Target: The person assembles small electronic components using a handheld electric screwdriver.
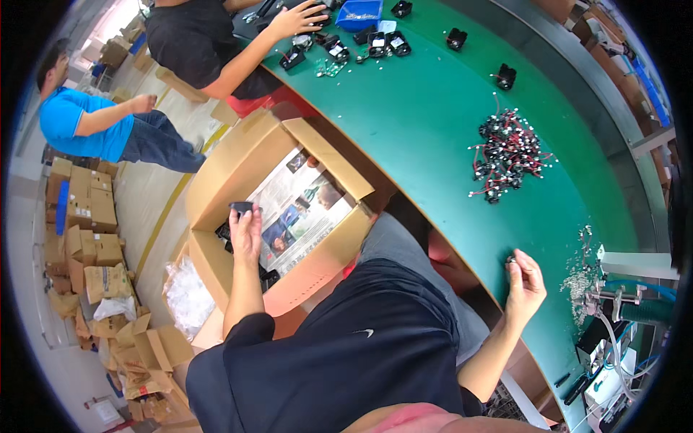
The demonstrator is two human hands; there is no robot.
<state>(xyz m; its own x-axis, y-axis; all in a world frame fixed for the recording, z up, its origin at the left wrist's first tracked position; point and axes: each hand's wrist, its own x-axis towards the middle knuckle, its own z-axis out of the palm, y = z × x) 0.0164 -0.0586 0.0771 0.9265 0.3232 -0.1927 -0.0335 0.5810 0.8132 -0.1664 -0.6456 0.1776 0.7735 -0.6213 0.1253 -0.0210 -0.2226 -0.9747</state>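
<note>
Over the open cardboard box [321, 254] at my left, my left hand [247, 232] grips a black plastic piece [241, 207]. Printed newspaper sheet [299, 206] lies inside that box, and a few black parts [270, 279] show at its edges. My right hand [526, 283] is above the edge of the green worktable [411, 137], fingers pinched on a small dark part [510, 259]. Its exact kind is too small to tell. Farther up the table is a pile of small black components with red wires [509, 153].
Loose small metal pieces [577, 281] lie beside a machine with hoses [613, 310] at the right. A co-worker's hand [296, 19] reaches among black housings [379, 45] near a blue tray [359, 13]. Another person [94, 123] walks by stacked cartons [86, 198]. A clear plastic bag [189, 296] sits beside the box.
</note>
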